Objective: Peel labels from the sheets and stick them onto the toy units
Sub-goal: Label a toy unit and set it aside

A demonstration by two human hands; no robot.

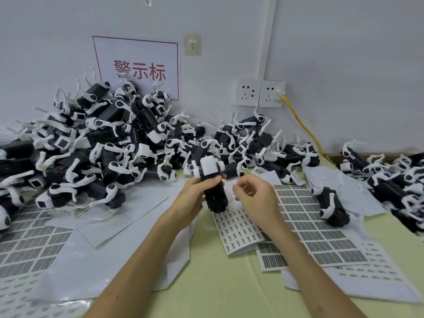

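My left hand [197, 198] grips a black-and-white toy unit [212, 180] at the middle of the table, its white head pointing up and away from me. My right hand [254, 196] hovers just right of the toy, thumb and forefinger pinched together on what looks like a small label, too small to make out. Under both hands lies a label sheet [241, 230] with rows of small printed labels. A sheet of larger grey labels [316, 221] lies to the right of it.
A big heap of toy units [91, 138] fills the back left, a smaller heap [252, 143] sits behind my hands, and more toys [394, 177] lie at the right. One toy [332, 205] lies on the sheets. A yellow cable [302, 125] runs from the wall socket.
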